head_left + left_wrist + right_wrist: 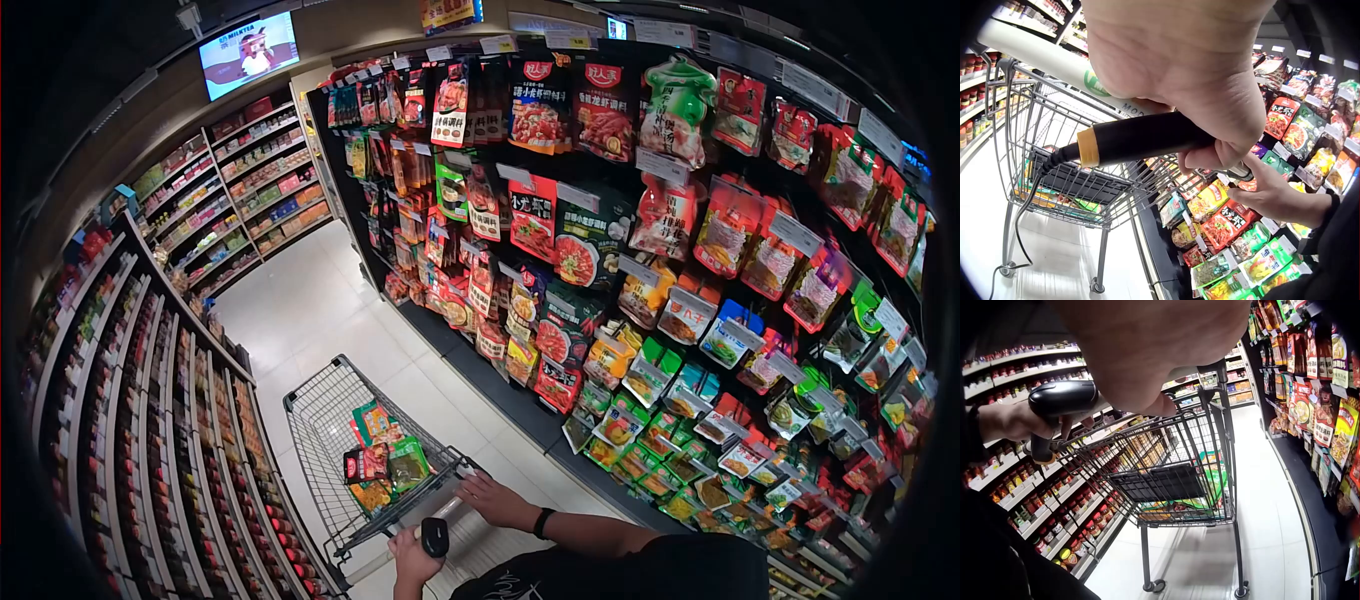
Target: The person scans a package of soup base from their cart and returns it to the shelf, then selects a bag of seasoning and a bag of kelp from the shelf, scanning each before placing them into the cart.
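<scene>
In the head view my left hand (415,558) grips a black handheld barcode scanner (434,537) at the cart's handle. In the left wrist view the scanner's grip (1147,139) has an orange collar (1088,147) and a cable hanging down. My right hand (497,502) holds the right end of the white cart handle (1041,57), its thumb on the near side in the left wrist view. Inside the wire shopping cart (318,400) lie several food packets, among them a green packet (408,464) and a dark red packet (366,463).
Seasoning packets (590,250) hang in rows along the right. Shelves of jars (150,420) line the left side. Pale floor tiles (310,290) lead to shelves of boxes (265,180) at the back, beneath a screen (250,55).
</scene>
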`<state>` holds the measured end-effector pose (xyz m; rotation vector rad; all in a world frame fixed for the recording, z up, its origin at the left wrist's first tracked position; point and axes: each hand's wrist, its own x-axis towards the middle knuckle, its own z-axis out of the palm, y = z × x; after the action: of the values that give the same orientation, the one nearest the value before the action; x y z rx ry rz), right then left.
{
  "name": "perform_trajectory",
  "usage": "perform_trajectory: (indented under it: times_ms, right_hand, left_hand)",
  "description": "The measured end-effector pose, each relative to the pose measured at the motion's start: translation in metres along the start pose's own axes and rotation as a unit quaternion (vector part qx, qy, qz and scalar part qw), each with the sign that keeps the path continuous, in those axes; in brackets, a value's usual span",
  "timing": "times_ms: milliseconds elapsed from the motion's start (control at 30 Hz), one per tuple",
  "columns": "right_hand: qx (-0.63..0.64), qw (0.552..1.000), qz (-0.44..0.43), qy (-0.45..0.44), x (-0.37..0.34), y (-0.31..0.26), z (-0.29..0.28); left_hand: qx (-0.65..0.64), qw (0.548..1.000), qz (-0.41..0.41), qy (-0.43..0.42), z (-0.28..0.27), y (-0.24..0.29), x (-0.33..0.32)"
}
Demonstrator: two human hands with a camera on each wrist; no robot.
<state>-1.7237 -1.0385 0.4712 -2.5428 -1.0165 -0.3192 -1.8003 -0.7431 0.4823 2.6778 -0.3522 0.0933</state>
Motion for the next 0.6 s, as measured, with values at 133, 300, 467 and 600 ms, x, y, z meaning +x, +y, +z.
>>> perform_trajectory:
  times_ms: [133, 300, 467, 600]
  right_hand:
    - [-0.002, 1.0, 0.0, -0.001, 0.001, 0.0, -0.002]
    - [-0.003, 1.0, 0.0, -0.005, -0.001, -0.002, -0.004]
    - [0.011, 1.0, 0.003, -0.013, -0.001, 0.002, -0.002]
    - [0.01, 1.0, 0.005, -0.007, -0.002, 0.001, -0.005]
  left_hand:
    - [-0.001, 1.0, 0.003, 0.006, -0.004, 0.004, 0.0]
    - [0.002, 1.0, 0.005, 0.0, 0.002, -0.003, -0.001]
    - [-0.007, 1.0, 0.01, -0.001, 0.001, 0.0, 0.0]
    - [-0.008, 1.0, 0.018, 0.011, 0.006, -0.003, -0.001]
